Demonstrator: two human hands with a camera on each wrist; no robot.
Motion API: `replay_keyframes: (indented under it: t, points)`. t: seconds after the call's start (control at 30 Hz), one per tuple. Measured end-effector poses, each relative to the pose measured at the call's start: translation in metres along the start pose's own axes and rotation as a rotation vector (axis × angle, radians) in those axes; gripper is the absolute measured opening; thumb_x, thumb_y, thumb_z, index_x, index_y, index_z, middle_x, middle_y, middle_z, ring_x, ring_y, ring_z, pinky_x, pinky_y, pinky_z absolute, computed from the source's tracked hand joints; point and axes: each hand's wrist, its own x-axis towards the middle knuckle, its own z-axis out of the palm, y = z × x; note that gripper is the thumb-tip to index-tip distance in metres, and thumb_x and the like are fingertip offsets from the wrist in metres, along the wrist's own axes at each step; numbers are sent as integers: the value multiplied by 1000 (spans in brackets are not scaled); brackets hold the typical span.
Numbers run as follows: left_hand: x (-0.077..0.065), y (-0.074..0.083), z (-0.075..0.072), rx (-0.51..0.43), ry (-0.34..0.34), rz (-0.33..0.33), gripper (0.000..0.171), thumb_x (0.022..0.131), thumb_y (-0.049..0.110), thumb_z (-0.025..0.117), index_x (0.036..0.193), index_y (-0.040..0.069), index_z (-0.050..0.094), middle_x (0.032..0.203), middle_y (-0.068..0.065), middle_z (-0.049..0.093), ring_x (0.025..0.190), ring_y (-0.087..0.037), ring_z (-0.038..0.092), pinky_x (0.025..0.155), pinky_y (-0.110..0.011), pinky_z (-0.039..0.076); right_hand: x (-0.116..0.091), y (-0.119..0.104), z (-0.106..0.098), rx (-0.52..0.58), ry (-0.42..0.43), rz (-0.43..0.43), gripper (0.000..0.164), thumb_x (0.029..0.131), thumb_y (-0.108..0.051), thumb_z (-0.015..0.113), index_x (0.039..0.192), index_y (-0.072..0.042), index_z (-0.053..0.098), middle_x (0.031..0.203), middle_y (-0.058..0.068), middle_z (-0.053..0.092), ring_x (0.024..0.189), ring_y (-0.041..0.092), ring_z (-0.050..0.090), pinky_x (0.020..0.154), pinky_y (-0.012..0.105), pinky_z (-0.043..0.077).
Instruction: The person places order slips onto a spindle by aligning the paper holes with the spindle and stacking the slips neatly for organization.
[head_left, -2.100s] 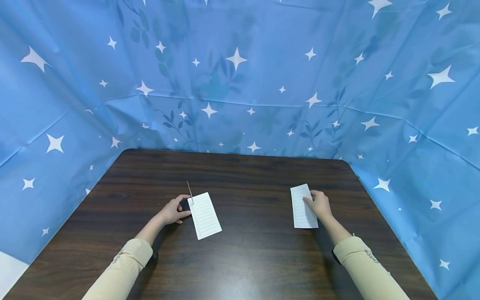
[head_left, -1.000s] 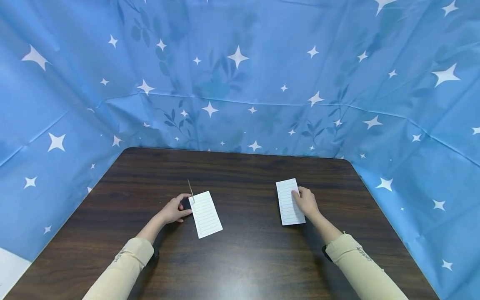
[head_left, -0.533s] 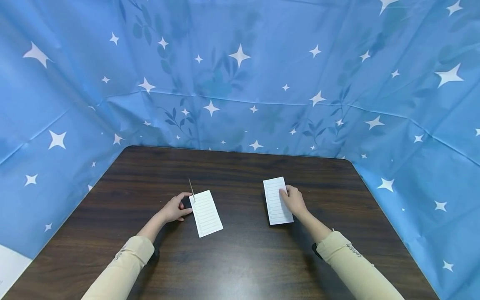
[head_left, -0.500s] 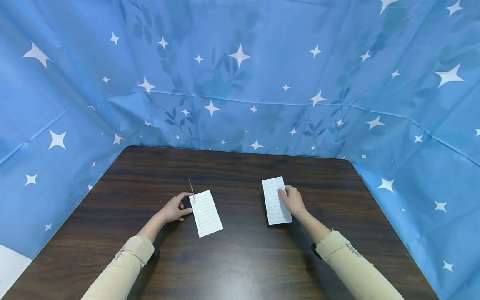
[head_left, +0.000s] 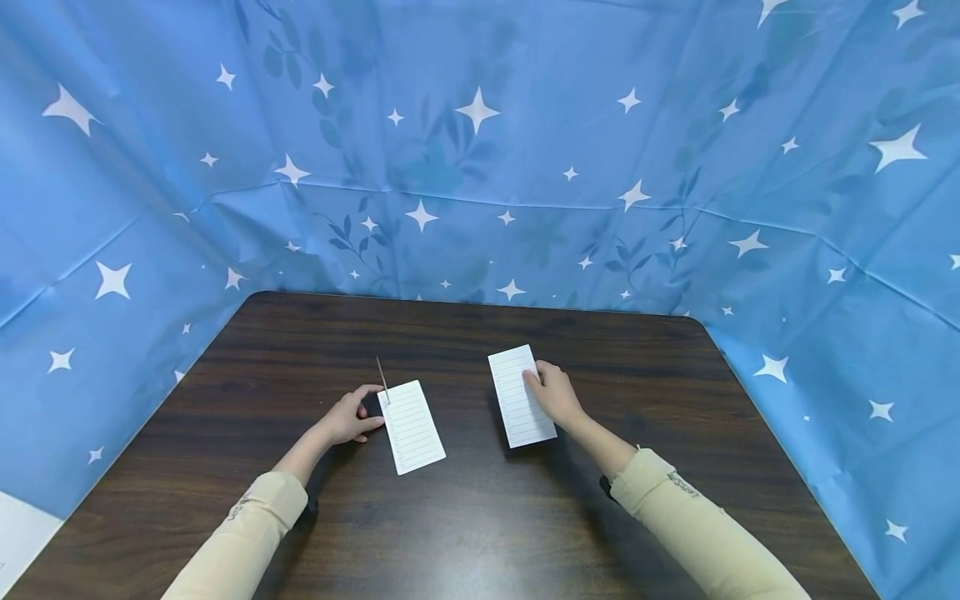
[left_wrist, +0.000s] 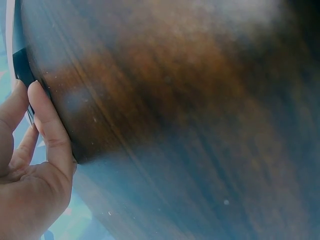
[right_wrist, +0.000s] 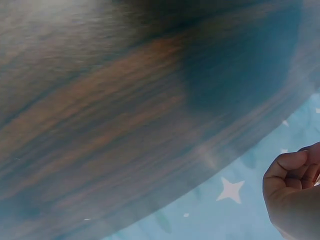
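Note:
In the head view, my left hand point(head_left: 348, 418) holds the black base of a bill spike point(head_left: 382, 377), left of centre on the table. Its thin rod rises through the upper left corner of a white lined slip point(head_left: 414, 429). The left wrist view has thumb and fingers of the left hand point(left_wrist: 37, 165) at the dark edge of the base. Further right, my right hand point(head_left: 558, 396) pinches a second white lined slip point(head_left: 517, 400) by its right edge, raised above the table. Only curled fingers of the right hand point(right_wrist: 295, 185) appear in the right wrist view; the slip is out of sight there.
Both hands are over a dark wood-grain table point(head_left: 465, 517) with rounded far corners. A blue cloth point(head_left: 480, 167) with white stars hangs behind and at the sides. Part of a white surface point(head_left: 22, 537) shows at the lower left.
My right hand has carried its slip leftwards across the table, towards the bill spike, and the slip has turned slightly. The left hand and the spike have stayed in place.

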Motion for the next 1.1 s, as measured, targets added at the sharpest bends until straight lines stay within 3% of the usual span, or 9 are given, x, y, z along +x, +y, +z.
replay_keyframes:
  t: [0.17,0.4,0.87,1.1]
  points:
    - [0,-6,0,-18,-25,55,58,90,18,64,137,2,35,80,-11,37,64,-19,45,55,-28,57,0,-15,5,14,-17,-22,22,97,-15,51,84,2,57,57,2,39,50,12,32,46,21,25]
    - [-4,3,2,8,-3,-22,58,90,5,61,140,-1,32,80,-10,38,64,-19,43,57,-31,57,0,-32,15,50,-34,-58,20,96,-15,52,89,3,59,56,3,40,49,12,32,45,21,25]
    - [-2,4,-1,-21,-50,-4,59,91,5,59,141,-5,28,79,-7,35,65,-17,42,60,-32,58,-2,-64,40,113,-91,-138,21,97,-13,49,86,2,58,56,1,37,49,11,31,45,20,24]
    - [-2,7,-5,-64,-59,-60,63,93,11,58,143,-4,24,81,-8,39,63,-16,46,61,-31,58,4,-78,46,116,-114,-167,21,97,-13,49,87,3,58,55,0,36,49,11,30,46,19,25]
